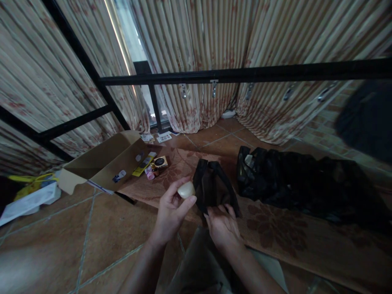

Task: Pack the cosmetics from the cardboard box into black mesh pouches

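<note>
My left hand (pixel 172 211) is closed on a small, rounded, cream-coloured object (pixel 186 190), pinched between thumb and fingers; what kind of thing it is I cannot make out. Just right of it stands a black pouch (pixel 210 183) of thin, dark fabric, its mouth spread and facing up. The fingers of my right hand (pixel 223 223) close on the near edge of this pouch, fingertips partly hidden at its rim. Both rest over a bench covered in reddish-brown patterned fabric (pixel 275 228). Inside the pouch it is too dark to see contents.
An open cardboard box (pixel 107 169) stands at the left. Beside it lie a yellow packet (pixel 143 164), a small square box with a dark disc (pixel 160 162) and small bottles (pixel 150 172). Black plastic bags (pixel 294 183) lie rightward. A dark metal bar (pixel 263 73) crosses before the curtains.
</note>
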The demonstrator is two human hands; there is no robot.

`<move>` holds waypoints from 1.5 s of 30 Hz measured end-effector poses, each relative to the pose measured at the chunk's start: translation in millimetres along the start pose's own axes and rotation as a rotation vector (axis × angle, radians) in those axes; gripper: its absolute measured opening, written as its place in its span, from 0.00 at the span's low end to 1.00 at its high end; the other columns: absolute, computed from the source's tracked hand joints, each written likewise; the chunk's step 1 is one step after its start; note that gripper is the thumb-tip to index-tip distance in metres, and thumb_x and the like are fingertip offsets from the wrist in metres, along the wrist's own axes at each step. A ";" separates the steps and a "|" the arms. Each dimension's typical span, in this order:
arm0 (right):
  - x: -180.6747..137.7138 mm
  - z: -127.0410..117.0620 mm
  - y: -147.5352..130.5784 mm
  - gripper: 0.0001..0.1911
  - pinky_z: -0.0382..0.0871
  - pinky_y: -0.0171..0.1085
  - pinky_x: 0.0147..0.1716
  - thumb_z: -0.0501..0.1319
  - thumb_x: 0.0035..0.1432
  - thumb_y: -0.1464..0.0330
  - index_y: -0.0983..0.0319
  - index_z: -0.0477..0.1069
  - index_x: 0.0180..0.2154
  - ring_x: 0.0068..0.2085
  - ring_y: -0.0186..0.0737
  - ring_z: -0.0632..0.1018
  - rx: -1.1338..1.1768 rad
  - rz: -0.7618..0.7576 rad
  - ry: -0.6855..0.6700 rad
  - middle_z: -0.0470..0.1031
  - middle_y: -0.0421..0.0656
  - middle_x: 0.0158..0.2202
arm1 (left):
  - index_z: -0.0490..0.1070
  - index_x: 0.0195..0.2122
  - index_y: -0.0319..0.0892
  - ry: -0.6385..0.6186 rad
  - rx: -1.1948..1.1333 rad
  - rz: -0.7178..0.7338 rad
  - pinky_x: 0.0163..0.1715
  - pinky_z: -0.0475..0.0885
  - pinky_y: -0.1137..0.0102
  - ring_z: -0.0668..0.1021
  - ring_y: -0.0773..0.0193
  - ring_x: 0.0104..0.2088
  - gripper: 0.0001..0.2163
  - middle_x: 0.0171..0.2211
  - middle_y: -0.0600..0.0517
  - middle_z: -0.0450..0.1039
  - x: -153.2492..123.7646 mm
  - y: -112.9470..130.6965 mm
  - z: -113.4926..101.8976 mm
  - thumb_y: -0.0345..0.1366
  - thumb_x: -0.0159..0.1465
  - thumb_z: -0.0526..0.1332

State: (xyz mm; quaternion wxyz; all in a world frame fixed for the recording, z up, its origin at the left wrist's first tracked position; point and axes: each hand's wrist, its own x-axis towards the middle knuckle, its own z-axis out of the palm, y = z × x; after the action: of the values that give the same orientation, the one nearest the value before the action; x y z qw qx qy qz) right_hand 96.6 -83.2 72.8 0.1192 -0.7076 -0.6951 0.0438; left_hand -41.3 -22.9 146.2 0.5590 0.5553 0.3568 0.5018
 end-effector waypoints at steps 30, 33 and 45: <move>4.6 -2.1 -5.4 0.18 0.46 0.43 0.53 0.45 0.65 0.69 0.60 0.73 0.41 0.44 0.41 0.71 0.156 0.075 -0.077 0.76 0.45 0.38 | 0.61 0.46 0.44 -0.158 0.323 0.009 0.38 0.65 0.72 0.72 0.66 0.38 0.14 0.38 0.52 0.68 -2.8 5.9 19.2 0.36 0.60 0.58; 6.0 -0.8 -5.5 0.18 0.46 0.44 0.54 0.45 0.64 0.71 0.59 0.73 0.43 0.45 0.41 0.71 0.183 0.071 -0.071 0.76 0.45 0.40 | 0.63 0.43 0.45 -0.199 0.348 -0.018 0.34 0.64 0.74 0.69 0.68 0.33 0.10 0.33 0.55 0.66 -1.6 8.3 21.6 0.39 0.61 0.56; 11.6 1.1 -7.3 0.17 0.47 0.44 0.55 0.48 0.63 0.72 0.59 0.74 0.43 0.48 0.42 0.71 0.235 0.112 -0.111 0.76 0.45 0.42 | 0.66 0.36 0.44 -0.316 0.563 -0.017 0.31 0.63 0.75 0.69 0.67 0.30 0.09 0.28 0.56 0.64 5.8 8.0 30.4 0.42 0.63 0.52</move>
State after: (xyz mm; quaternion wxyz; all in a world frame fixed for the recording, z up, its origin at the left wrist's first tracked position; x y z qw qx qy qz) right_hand 89.5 -71.5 74.6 0.1600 -0.7230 -0.6500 0.1704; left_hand -12.1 -26.3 158.9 0.4360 0.7562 0.3951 0.2865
